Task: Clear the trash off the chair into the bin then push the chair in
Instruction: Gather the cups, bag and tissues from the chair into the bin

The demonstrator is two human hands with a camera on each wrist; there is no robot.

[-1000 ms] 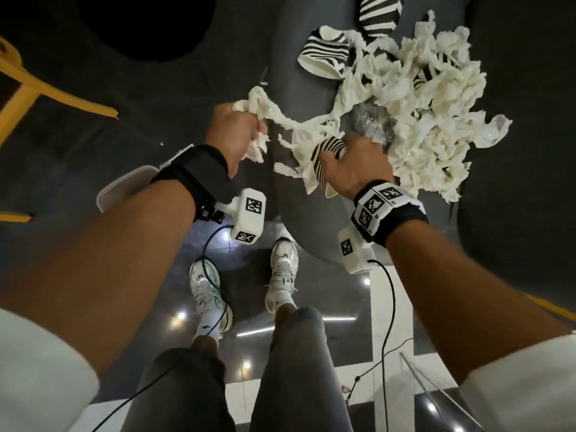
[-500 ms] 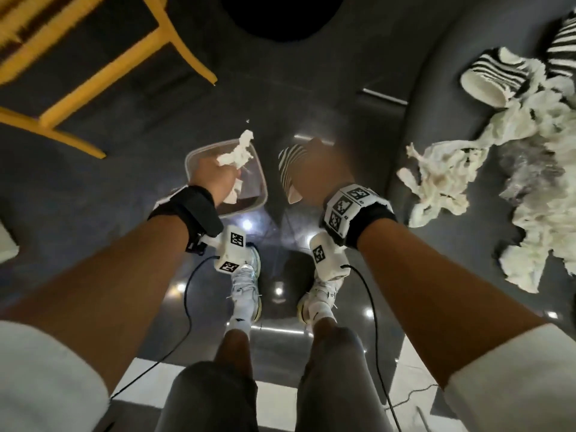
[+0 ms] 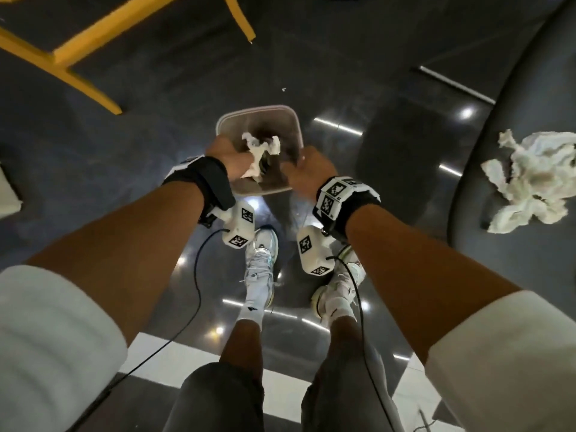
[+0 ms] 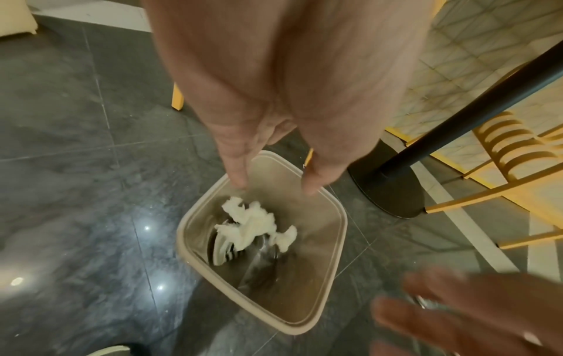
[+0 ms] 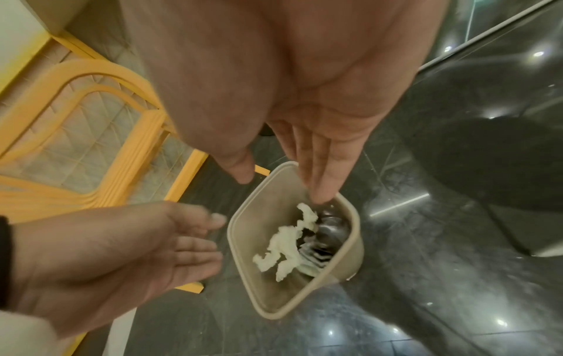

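Observation:
A beige square bin (image 3: 255,109) stands on the dark floor just ahead of my feet. Both hands hover over its near rim. My left hand (image 3: 233,154) is open with its fingers straight (image 4: 240,173), holding nothing. My right hand (image 3: 307,166) is open too, its fingers (image 5: 320,183) pointing down into the bin (image 5: 233,243). Inside the bin (image 4: 344,224) a crumpled white tissue (image 4: 256,226) lies over a black-and-white striped cup (image 4: 222,250). At the right, the grey chair seat (image 3: 486,169) carries a heap of white tissue (image 3: 536,185).
Yellow chair frames (image 3: 78,48) stand at the far left. A black table post with a round base (image 4: 390,187) stands just beyond the bin. My white shoes (image 3: 261,260) stand close behind the bin. Cables hang from both wrists.
Both hands went from the chair to the bin with a tissue wad and the striped cup, then let go. Both items now lie in the bin.

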